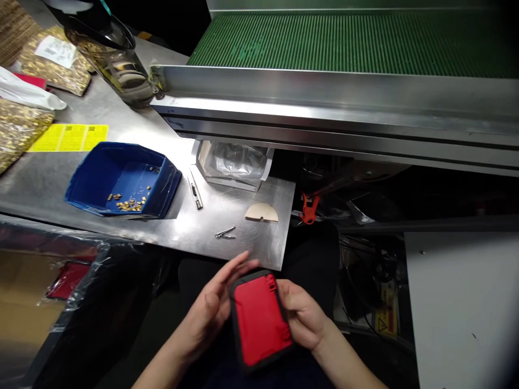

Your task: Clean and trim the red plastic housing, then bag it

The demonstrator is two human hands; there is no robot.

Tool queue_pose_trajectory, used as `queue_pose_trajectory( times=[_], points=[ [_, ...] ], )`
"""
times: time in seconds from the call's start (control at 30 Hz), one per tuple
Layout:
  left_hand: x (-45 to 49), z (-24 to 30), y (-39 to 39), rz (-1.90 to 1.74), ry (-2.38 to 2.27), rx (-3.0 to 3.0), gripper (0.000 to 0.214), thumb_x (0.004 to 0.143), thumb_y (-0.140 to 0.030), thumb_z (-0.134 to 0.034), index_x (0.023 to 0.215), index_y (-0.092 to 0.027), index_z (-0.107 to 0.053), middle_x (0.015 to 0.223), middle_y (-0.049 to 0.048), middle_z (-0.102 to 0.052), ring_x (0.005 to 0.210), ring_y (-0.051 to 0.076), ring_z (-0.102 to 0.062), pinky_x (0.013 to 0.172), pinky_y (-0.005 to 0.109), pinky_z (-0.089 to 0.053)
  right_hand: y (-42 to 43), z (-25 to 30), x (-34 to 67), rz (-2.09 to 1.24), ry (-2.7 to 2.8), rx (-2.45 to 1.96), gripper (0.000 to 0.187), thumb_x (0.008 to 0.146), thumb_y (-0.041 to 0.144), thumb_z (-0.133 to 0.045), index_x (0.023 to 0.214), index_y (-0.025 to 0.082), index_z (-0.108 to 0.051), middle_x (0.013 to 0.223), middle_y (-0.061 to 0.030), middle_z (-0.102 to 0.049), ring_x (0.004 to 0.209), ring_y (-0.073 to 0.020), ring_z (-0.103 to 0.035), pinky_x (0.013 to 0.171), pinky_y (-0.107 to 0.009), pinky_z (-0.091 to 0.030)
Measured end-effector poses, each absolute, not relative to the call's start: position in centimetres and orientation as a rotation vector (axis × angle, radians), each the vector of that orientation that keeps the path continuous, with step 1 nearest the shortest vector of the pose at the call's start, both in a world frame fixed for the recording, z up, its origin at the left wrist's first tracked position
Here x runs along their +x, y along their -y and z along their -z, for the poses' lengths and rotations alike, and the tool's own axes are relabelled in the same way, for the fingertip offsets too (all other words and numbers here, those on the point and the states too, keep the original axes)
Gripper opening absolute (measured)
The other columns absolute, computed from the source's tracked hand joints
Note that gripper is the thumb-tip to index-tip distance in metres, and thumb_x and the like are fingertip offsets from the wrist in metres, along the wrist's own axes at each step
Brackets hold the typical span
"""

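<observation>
A flat red panel with a black border [261, 319] is held over my lap, its red face turned up. My right hand [303, 315] grips its right edge, the fingers curled behind it. On the other side my left hand [211, 308] is open, fingers stretched out beside the panel's left edge; whether it touches the edge I cannot tell. Just beyond, on the metal table [259, 254], lie small metal pieces like tweezers or pins [225, 233], a half-round beige piece [261, 212] and a utility knife [194, 190].
A blue bin [75, 186] holds small brass pieces. Behind the knife stands a white tray [264, 167] with clear plastic bags. A bottle [121, 70] and bags of brass parts [24, 129] are at left. A green conveyor [344, 43] crosses the back; a plastic-lined box [24, 297] is lower left.
</observation>
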State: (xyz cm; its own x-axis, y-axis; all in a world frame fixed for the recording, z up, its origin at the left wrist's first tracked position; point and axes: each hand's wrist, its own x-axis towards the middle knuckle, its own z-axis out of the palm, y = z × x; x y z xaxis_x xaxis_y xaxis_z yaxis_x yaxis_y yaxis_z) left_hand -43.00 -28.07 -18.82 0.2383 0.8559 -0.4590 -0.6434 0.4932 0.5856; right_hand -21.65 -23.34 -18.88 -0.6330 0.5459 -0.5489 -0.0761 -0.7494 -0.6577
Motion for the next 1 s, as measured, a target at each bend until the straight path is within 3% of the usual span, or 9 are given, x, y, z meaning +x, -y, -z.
queue_pose_trajectory(
  times=[0.1,0.2,0.3,0.43,0.6,0.67,0.77,0.87,1.0],
  points=[
    [-42.1,18.6,28.4,-1.020,-0.727,-0.205,0.044,0.095,-0.066,-0.058,0.115,-0.029,-0.072,0.128,0.0090,-0.074,0.112,0.032,-0.072,0.093,0.043,-0.060,22.3,17.6,-22.6,-2.504,1.343,-1.097,0.047,0.094,0.061,-0.062,0.085,0.016,-0.073,0.075,-0.0022,-0.071,0.065,-0.0150,-0.063,0.068,-0.027,-0.050],
    [-42.5,18.4,29.2,-1.029,-0.790,-0.409,0.040,0.101,-0.057,-0.053,0.092,-0.023,-0.072,0.115,0.0070,-0.078,0.095,0.027,-0.076,0.083,0.037,-0.061,19.2,17.0,-22.6,-1.762,2.257,-1.381,0.034,0.101,0.045,-0.057,0.082,0.023,-0.075,0.076,0.0024,-0.073,0.068,-0.0152,-0.066,0.065,-0.025,-0.047],
    [-43.4,18.1,30.2,-1.026,-0.808,-0.344,0.046,0.101,-0.058,-0.050,0.098,-0.018,-0.072,0.122,0.0142,-0.075,0.107,0.030,-0.073,0.091,0.036,-0.057,14.7,18.0,-23.0,-1.066,2.413,-1.579,0.026,0.104,0.037,-0.051,0.110,0.027,-0.074,0.110,-0.0021,-0.076,0.097,-0.0219,-0.071,0.083,-0.033,-0.053],
    [-43.9,17.6,31.5,-1.010,-0.767,-0.134,0.041,0.098,-0.047,-0.059,0.116,-0.012,-0.073,0.146,0.0210,-0.061,0.135,0.036,-0.058,0.113,0.040,-0.044,10.6,20.1,-25.7,-0.748,2.420,-1.580,0.044,0.104,0.035,-0.049,0.145,0.020,-0.055,0.144,-0.0141,-0.060,0.130,-0.0334,-0.054,0.109,-0.049,-0.044],
    [-43.2,17.2,32.4,-1.059,-0.707,-0.050,0.049,0.090,-0.048,-0.072,0.127,-0.018,-0.067,0.148,0.0205,-0.060,0.135,0.040,-0.057,0.113,0.046,-0.043,10.7,21.1,-28.6,-0.624,2.532,-1.451,0.040,0.103,0.030,-0.052,0.142,0.024,-0.058,0.148,-0.0126,-0.057,0.137,-0.0329,-0.048,0.114,-0.050,-0.038],
    [-42.7,17.3,32.6,-1.099,-0.732,-0.109,0.054,0.090,-0.051,-0.072,0.133,-0.020,-0.064,0.144,0.0190,-0.063,0.130,0.036,-0.061,0.109,0.042,-0.047,10.9,21.7,-28.5,-0.603,2.529,-1.503,0.044,0.101,0.025,-0.051,0.145,0.021,-0.054,0.148,-0.0170,-0.055,0.134,-0.0376,-0.048,0.110,-0.056,-0.039],
    [-42.1,17.7,32.7,-1.142,-0.788,-0.238,0.044,0.094,-0.049,-0.065,0.123,-0.017,-0.069,0.132,0.0169,-0.070,0.120,0.032,-0.067,0.101,0.037,-0.051,11.1,22.9,-27.2,-0.623,2.493,-1.595,0.050,0.098,0.023,-0.054,0.147,0.021,-0.052,0.139,-0.0190,-0.058,0.124,-0.0411,-0.052,0.104,-0.060,-0.042],
    [-41.9,17.9,32.5,-1.154,-0.788,-0.335,0.035,0.093,-0.045,-0.062,0.112,-0.017,-0.072,0.125,0.0152,-0.073,0.112,0.032,-0.070,0.098,0.040,-0.054,11.9,23.7,-25.2,-0.741,2.428,-1.632,0.042,0.096,0.028,-0.059,0.138,0.023,-0.059,0.128,-0.0147,-0.060,0.116,-0.0352,-0.057,0.099,-0.051,-0.048],
    [-41.7,17.9,31.7,-1.103,-0.784,-0.378,0.037,0.096,-0.051,-0.059,0.102,-0.017,-0.072,0.122,0.0137,-0.072,0.109,0.034,-0.071,0.097,0.044,-0.056,14.7,21.8,-21.9,-1.024,2.338,-1.624,0.023,0.103,0.039,-0.050,0.114,0.023,-0.063,0.108,-0.0055,-0.068,0.092,-0.0219,-0.067,0.081,-0.033,-0.055]
  ],
)
